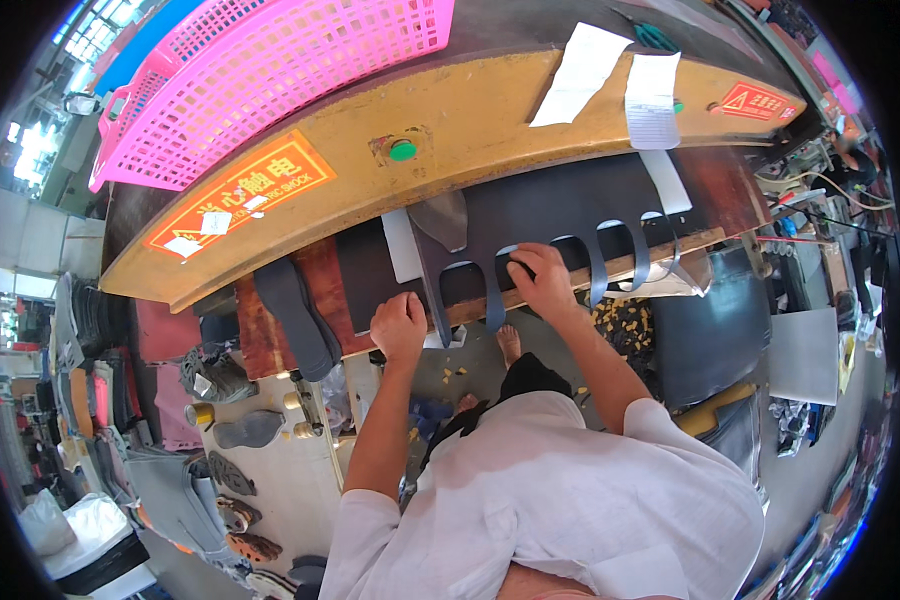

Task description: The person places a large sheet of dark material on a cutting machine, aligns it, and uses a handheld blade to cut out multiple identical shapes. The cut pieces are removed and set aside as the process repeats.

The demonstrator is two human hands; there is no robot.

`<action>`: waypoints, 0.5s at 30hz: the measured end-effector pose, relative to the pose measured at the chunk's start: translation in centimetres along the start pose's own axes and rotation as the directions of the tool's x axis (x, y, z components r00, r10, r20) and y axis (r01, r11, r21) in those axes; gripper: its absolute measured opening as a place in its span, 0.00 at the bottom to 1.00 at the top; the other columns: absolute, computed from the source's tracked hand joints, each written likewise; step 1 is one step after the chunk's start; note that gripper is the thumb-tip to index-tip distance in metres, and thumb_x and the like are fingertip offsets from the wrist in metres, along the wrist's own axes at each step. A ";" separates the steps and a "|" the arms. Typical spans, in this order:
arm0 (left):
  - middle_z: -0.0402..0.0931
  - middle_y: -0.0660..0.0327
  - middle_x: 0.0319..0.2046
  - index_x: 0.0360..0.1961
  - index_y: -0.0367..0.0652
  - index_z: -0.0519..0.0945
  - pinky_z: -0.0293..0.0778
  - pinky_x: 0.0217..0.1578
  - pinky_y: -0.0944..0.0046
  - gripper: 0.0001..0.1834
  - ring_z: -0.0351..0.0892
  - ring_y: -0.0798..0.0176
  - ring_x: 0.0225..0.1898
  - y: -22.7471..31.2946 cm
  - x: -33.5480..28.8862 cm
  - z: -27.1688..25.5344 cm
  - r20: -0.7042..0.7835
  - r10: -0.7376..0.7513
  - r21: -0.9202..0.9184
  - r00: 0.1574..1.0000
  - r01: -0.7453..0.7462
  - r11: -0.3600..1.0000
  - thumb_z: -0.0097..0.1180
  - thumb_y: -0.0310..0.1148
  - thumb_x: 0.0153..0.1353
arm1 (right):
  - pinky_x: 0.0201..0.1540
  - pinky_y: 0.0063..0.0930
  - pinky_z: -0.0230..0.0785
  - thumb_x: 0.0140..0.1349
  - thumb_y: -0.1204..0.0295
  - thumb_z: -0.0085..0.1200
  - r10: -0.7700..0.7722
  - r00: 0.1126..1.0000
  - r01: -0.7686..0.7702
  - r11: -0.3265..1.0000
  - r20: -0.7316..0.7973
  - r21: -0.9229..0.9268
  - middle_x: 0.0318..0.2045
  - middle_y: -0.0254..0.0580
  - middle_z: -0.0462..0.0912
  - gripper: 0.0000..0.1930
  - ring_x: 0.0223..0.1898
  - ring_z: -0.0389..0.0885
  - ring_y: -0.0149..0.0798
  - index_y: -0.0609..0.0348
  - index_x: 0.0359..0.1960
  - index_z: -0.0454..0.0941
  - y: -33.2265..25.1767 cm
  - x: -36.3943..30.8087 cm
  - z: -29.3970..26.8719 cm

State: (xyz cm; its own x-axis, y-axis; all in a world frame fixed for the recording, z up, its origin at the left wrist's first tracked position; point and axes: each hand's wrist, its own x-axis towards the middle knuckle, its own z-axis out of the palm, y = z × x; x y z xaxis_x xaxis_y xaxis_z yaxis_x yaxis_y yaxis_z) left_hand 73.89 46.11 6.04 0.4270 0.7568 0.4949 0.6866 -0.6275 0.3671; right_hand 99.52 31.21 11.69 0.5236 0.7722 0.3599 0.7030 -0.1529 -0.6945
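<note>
A dark grey sheet (pixel 560 195) lies under the yellow beam of a press, with rounded cut-outs along its near edge and narrow strips hanging down between them. My right hand (pixel 544 280) has its fingers curled over the sheet's near edge, beside one cut-out. My left hand (pixel 400 327) is closed in a fist at the sheet's left end; whatever is inside it is hidden. Between the hands a strip (pixel 435 295) droops over the table edge. Left of my left hand rest dark sole-shaped pieces (pixel 295 315), overlapping. A brownish, sole-shaped piece (pixel 440 218) sits partly beneath the beam.
The yellow beam (pixel 350 185) crosses ahead, bearing green buttons (pixel 402 150) and warning labels. Pink baskets (pixel 280 80) stand on top, with papers (pixel 582 75) and scissors (pixel 655 38) to the right. Yellow scraps (pixel 625 330) lie below right. Loose soles (pixel 248 430) lie at left.
</note>
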 end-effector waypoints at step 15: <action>0.79 0.61 0.25 0.25 0.48 0.79 0.73 0.27 0.47 0.10 0.80 0.50 0.28 -0.2 1.6 0.2 0.067 0.055 0.074 0.996 -0.060 0.995 0.64 0.36 0.62 | 0.58 0.46 0.74 0.59 0.74 0.66 -0.282 0.947 0.205 0.898 -0.152 -0.389 0.49 0.33 0.87 0.11 0.54 0.83 0.48 0.50 0.44 0.89 2.6 -0.2 3.0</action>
State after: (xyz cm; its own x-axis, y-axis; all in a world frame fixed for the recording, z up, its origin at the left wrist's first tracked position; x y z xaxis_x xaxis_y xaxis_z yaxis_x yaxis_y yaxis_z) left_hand 74.53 47.48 6.60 0.5023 0.7317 0.4609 0.7017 -0.6563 0.2772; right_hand 99.77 32.49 7.89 0.3707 0.6806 0.6320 0.9260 -0.2187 -0.3077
